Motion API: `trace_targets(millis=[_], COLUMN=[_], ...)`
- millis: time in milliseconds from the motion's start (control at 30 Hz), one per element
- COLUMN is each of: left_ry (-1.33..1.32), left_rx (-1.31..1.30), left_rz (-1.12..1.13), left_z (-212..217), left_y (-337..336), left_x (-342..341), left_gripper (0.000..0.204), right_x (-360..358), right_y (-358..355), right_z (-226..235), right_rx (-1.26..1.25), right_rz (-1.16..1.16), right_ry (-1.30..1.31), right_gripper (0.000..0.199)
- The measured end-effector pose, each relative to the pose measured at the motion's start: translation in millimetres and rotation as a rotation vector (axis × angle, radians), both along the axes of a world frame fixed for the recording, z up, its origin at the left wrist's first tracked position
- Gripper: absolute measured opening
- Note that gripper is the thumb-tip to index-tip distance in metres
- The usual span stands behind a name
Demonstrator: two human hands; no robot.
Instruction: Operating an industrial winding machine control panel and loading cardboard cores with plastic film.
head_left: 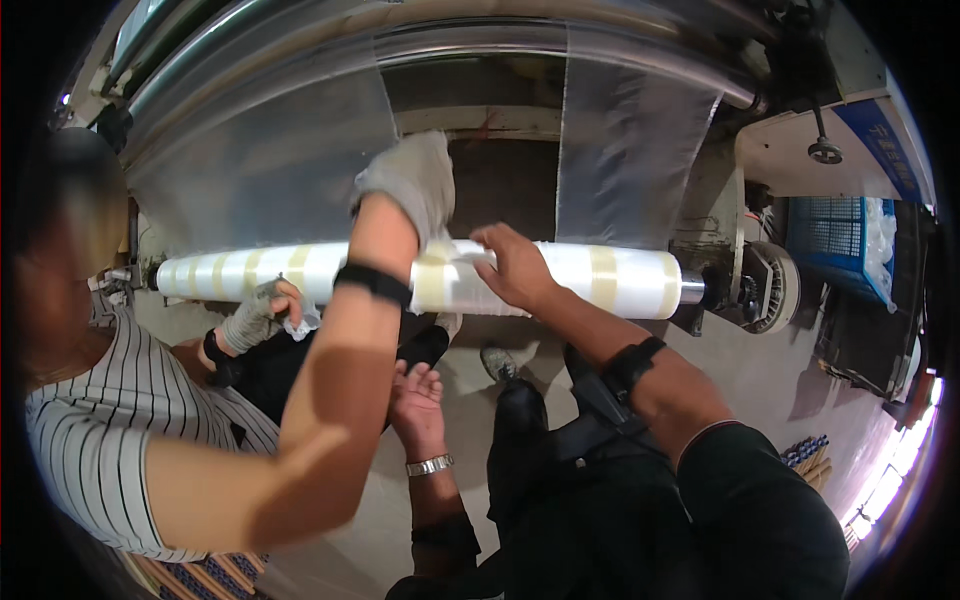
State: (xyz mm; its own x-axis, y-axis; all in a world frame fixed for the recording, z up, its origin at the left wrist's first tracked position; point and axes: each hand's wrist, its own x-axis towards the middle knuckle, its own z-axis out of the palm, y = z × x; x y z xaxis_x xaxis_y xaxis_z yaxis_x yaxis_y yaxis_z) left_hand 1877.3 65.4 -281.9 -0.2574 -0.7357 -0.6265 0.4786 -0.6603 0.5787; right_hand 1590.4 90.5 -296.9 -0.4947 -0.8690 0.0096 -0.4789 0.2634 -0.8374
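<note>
A long roll of white plastic film (560, 268) with tan bands lies crosswise before me. My right hand (518, 265) rests against its middle part, thumb and fingers apart, pointing left. Below the roll, my left hand (418, 405) is in the air with its palm turned up and fingers loosely bent, holding nothing that I can see. A co-worker's gloved hand (415, 185) reaches over the roll just left of my right hand, blurred. That person's other gloved hand (258, 315) is near the roll's left part, by a crumpled piece of clear film (303, 322).
Clear film sheets (630, 150) hang from a metal roller (480, 40) behind the roll. A co-worker in a striped shirt (120, 400) stands close at left. At right are a round machine part (775, 288) and a blue crate (825, 235). Cardboard tubes (200, 575) lie at lower left.
</note>
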Motion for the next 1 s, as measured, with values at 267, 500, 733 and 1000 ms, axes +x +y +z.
trace_targets(millis=[267,500,733,1000], left_ry=[-0.541,-0.661,-0.724,-0.676], left_rx=[0.064,0.166,0.184,0.123], left_rz=[-0.438,-0.645,-0.614,-0.609], left_z=[-81.3,-78.4,-59.2,-25.4], left_y=[20.5,65.5,86.1,102.9], left_x=[-27.0,-18.1,-9.0,-33.5], left_gripper=[0.048,0.037,0.041,0.044], right_x=[-16.8,-6.5,-35.8,-48.0], right_y=[122.0,207.2,220.9,245.6], right_z=[-14.2,-4.6,9.8,38.1], right_rx=[0.302,0.338,0.4,0.413], right_rz=[0.088,0.227,0.23,0.281], right_ry=[-0.13,-0.099,-0.154,-0.088], right_gripper=[0.019,0.021,0.019,0.022])
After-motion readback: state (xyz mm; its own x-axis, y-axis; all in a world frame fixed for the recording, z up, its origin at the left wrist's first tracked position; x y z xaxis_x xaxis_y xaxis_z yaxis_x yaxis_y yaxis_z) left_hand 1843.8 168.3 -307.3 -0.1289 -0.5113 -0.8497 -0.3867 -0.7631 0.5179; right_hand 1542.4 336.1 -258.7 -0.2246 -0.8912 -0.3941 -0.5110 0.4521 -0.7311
